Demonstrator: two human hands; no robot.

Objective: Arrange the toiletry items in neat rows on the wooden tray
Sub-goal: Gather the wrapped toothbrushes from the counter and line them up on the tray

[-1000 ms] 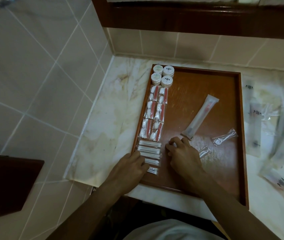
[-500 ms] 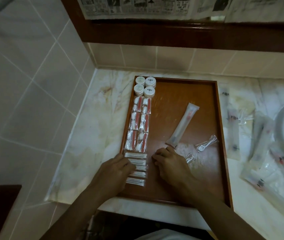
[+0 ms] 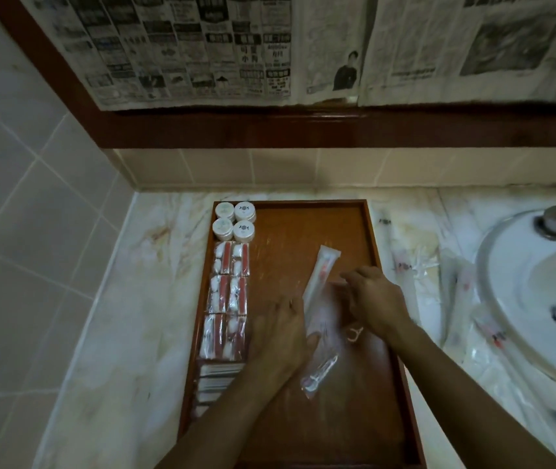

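Hands [image 3: 324, 319] spread flat on tray [image 3: 307, 211] beside long packet [image 3: 320, 286]; sink [image 3: 513, 299] at right

Blurred hands, covered packets, cropped edges

My left hand [image 3: 281, 336] and forearm lie over the lower end of the long toothbrush packet [image 3: 320, 292] and part of the flat sachets [image 3: 217, 379] stacked at the tray's left, so I cannot count them; my right hand [image 3: 373, 301] is smeared by motion and I cannot tell whether its fingers pinch anything. The wooden tray [image 3: 369, 231] runs off the bottom edge. The sink [image 3: 520, 299] is cut by the right edge, and the clear packets [image 3: 405, 265] on the counter are too blurred to identify.
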